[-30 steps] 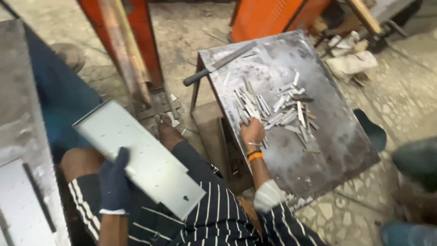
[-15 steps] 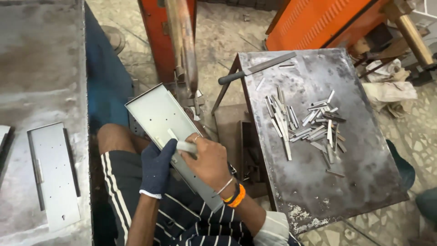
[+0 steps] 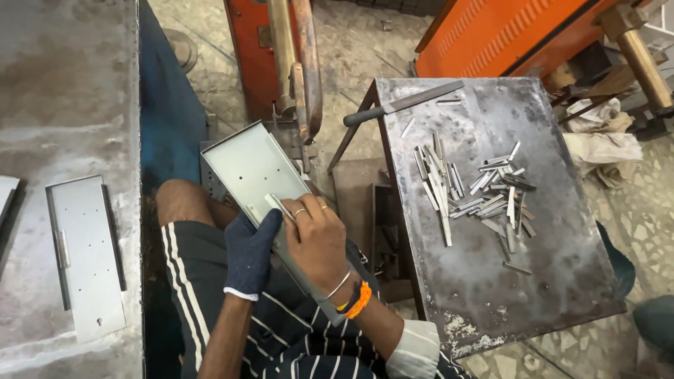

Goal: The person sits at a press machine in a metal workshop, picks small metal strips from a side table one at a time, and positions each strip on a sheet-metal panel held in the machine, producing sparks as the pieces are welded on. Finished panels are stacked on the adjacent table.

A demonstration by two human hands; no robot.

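A: Looking nearest first, the left hand (image 3: 250, 254), in a dark glove, is closed around the near edge of the grey sheet-metal panel (image 3: 256, 172), which rests tilted across the person's lap.

B: And the right hand (image 3: 317, 242)?

A: Bare, lying on the panel, fingers curled, pinching a small metal strip (image 3: 275, 204) flat against its face. To my eye the step in hand is seating that strip on the panel.

B: What does the next move call for?

A: Probably a steady left grip while the strip is squared up; the exact alignment is too small to tell.

B: Farther out?

A: To the right, a steel table (image 3: 562, 281) carries a loose heap of similar strips (image 3: 477, 200) and a long file (image 3: 404, 104). To the left, another panel (image 3: 84, 253) lies flat on a bench.
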